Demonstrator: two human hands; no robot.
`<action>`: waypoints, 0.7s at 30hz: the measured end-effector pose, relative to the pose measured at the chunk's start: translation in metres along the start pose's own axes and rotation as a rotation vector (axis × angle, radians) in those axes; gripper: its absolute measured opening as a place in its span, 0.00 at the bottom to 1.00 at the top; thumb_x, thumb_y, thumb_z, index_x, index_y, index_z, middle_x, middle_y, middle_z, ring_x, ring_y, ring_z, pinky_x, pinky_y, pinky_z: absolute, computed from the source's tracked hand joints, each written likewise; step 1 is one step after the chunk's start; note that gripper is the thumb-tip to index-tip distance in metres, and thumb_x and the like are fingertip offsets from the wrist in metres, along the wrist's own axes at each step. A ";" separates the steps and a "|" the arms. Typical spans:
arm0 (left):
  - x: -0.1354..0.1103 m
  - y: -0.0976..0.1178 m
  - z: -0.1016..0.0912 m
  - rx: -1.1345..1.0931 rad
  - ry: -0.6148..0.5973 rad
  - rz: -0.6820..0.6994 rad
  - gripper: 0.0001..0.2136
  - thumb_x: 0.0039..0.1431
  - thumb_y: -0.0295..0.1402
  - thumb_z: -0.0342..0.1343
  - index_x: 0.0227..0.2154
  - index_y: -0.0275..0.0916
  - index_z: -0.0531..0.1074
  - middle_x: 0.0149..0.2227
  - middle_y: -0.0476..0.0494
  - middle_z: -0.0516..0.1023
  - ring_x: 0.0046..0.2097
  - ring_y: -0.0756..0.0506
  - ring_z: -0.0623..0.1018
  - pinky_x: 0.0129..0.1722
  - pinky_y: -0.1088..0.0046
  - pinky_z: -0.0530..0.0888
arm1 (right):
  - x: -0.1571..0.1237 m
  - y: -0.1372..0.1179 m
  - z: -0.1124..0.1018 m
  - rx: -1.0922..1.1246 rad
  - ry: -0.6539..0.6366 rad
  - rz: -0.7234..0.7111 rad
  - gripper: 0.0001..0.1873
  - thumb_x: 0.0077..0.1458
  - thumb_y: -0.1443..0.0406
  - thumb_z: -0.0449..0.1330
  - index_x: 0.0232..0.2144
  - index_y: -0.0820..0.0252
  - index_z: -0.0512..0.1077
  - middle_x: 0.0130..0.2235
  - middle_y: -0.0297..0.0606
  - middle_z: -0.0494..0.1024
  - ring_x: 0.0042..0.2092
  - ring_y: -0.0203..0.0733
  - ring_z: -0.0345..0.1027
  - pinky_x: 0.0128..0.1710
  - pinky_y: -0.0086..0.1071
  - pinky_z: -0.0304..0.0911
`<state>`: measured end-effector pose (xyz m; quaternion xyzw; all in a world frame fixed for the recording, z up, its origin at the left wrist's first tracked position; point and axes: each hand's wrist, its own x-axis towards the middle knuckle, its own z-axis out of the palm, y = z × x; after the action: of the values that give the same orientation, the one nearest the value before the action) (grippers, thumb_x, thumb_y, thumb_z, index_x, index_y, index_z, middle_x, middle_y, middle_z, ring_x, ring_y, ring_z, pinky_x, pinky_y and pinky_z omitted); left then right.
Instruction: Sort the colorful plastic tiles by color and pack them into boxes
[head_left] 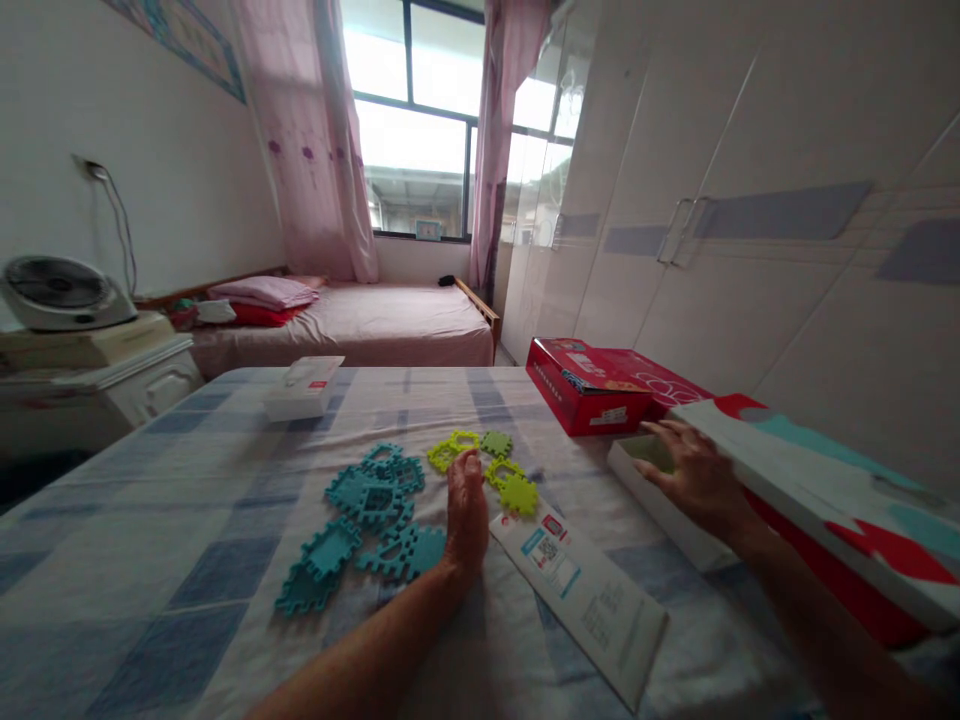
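Note:
My left hand (466,515) stands on its edge on the checked cloth, fingers stretched out and holding nothing. To its left lies a loose pile of teal interlocking puzzle pieces (341,548) with notched edges. Just beyond and to the right of the fingertips are several yellow-green pieces (517,493) and a duller green one (496,443). My right hand (694,475) is spread over an open white box (667,515), fingers reaching across its opening; whether they touch its inside I cannot tell. Between the hands lies a flat white printed carton panel (600,610) with a QR code.
A red box (581,390) stands at the table's back right. A long white, red and teal carton (847,490) runs along the right edge. Back left is a small white box (304,388). Past the blue-and-white cloth (225,460) are a bed (405,320) and wardrobe (675,140).

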<state>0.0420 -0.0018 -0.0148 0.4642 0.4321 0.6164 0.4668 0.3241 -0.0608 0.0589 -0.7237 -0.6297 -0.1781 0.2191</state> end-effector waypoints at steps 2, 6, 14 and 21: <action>0.000 0.001 0.000 -0.001 -0.002 -0.007 0.24 0.57 0.52 0.41 0.44 0.38 0.67 0.48 0.37 0.69 0.51 0.42 0.71 0.51 0.64 0.68 | 0.003 -0.035 0.001 0.168 -0.096 -0.094 0.25 0.52 0.55 0.54 0.50 0.58 0.68 0.51 0.45 0.70 0.53 0.49 0.62 0.52 0.43 0.57; -0.001 0.004 0.000 -0.043 0.008 -0.023 0.23 0.57 0.51 0.42 0.44 0.38 0.67 0.49 0.38 0.69 0.50 0.43 0.71 0.48 0.66 0.70 | 0.009 -0.104 0.019 0.354 -0.432 -0.157 0.29 0.52 0.52 0.56 0.51 0.63 0.68 0.51 0.47 0.71 0.53 0.48 0.63 0.52 0.39 0.57; 0.001 0.003 0.002 -0.042 0.018 -0.038 0.22 0.57 0.50 0.42 0.43 0.37 0.66 0.48 0.36 0.69 0.50 0.42 0.71 0.48 0.65 0.70 | 0.018 -0.153 0.051 0.196 -0.618 -0.132 0.27 0.44 0.51 0.61 0.45 0.60 0.71 0.46 0.48 0.72 0.50 0.55 0.62 0.45 0.43 0.57; 0.002 0.001 0.002 -0.027 0.030 -0.023 0.24 0.58 0.51 0.41 0.44 0.37 0.66 0.48 0.35 0.69 0.51 0.41 0.70 0.51 0.63 0.67 | 0.026 -0.146 0.052 0.421 -0.625 -0.092 0.18 0.45 0.57 0.61 0.36 0.62 0.69 0.35 0.38 0.73 0.36 0.39 0.65 0.34 0.29 0.57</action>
<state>0.0433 -0.0003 -0.0130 0.4437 0.4357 0.6238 0.4735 0.1826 0.0054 0.0425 -0.6533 -0.7207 0.1750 0.1522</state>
